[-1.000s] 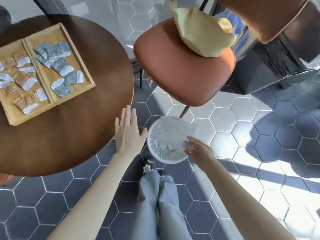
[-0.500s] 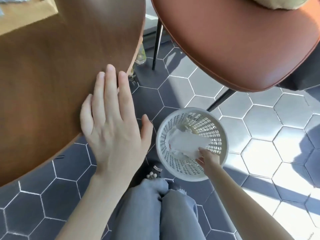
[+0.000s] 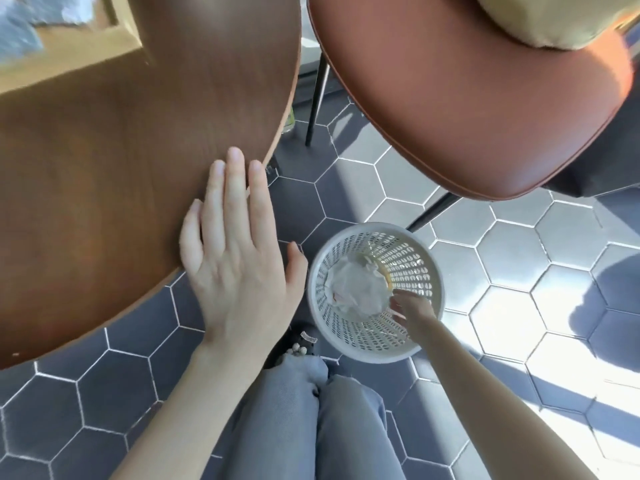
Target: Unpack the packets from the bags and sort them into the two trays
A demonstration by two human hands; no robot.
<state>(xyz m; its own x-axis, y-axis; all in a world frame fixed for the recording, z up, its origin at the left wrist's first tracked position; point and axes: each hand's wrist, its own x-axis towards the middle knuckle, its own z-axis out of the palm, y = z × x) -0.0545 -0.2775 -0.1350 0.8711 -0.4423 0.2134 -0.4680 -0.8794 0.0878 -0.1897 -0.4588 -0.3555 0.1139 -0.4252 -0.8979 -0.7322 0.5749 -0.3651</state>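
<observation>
- Lying crumpled in the white basket point(image 3: 375, 292), the clear bag point(image 3: 356, 289) sits just beside the right hand point(image 3: 410, 306) fingers, spread loose, gripping nothing
- Left hand point(image 3: 239, 265) fingers flat, outstretched on desk point(image 3: 121, 168) edge, empty
- Tray point(image 3: 86, 53) corner well beyond them

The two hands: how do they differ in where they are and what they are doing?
The left hand lies flat and spread on the edge of the round wooden table; the right hand reaches down into the white basket on the floor. The left touches only wood; the right is at the crumpled clear bag. Both are bare.
</observation>
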